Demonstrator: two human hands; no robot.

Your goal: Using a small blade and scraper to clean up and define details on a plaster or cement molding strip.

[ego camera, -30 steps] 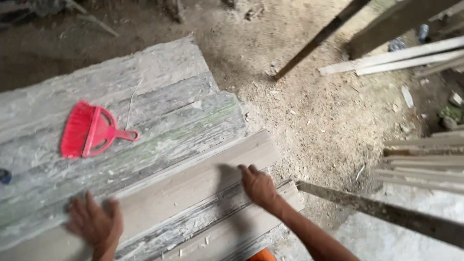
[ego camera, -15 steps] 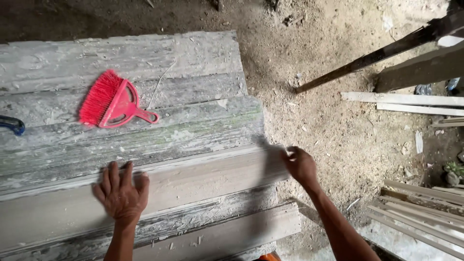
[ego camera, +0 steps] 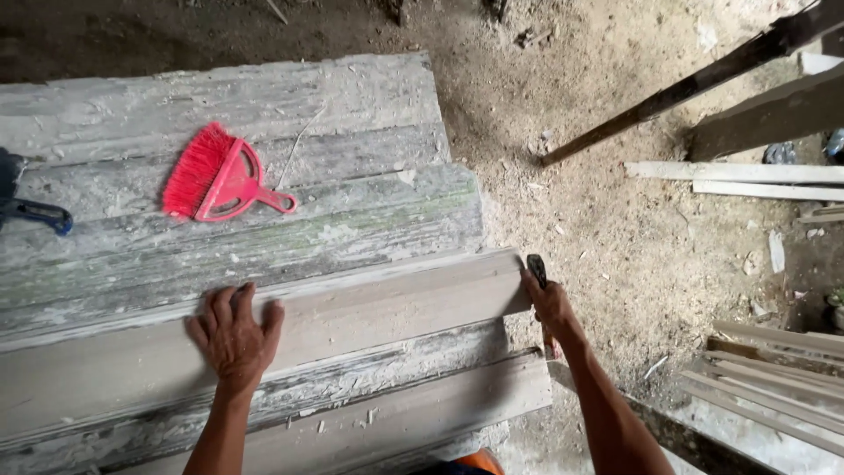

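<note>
My left hand [ego camera: 233, 334] lies flat, fingers spread, on a pale moulded wooden plank [ego camera: 387, 303] that rests on a stack of weathered grey boards [ego camera: 264, 97]. At the plank's right end, my right hand [ego camera: 552, 308] presses against the end face. It grips a small dark tool [ego camera: 536, 266] that sticks up beside the end; what kind of tool it is I cannot tell. A red hand brush [ego camera: 215, 176] lies on the grey boards, well beyond my left hand.
A dark blue-handled tool [ego camera: 35, 213] lies at the left edge. Dark beams [ego camera: 703, 75] lean over the sawdust-strewn dirt floor [ego camera: 615, 229] at the right. White slats [ego camera: 747, 176] lie there, and more planks [ego camera: 774, 369] are stacked at the lower right.
My right hand has slid from the plank's top to its right end and now shows a dark tool. My left hand has moved right along the plank and come to rest flat.
</note>
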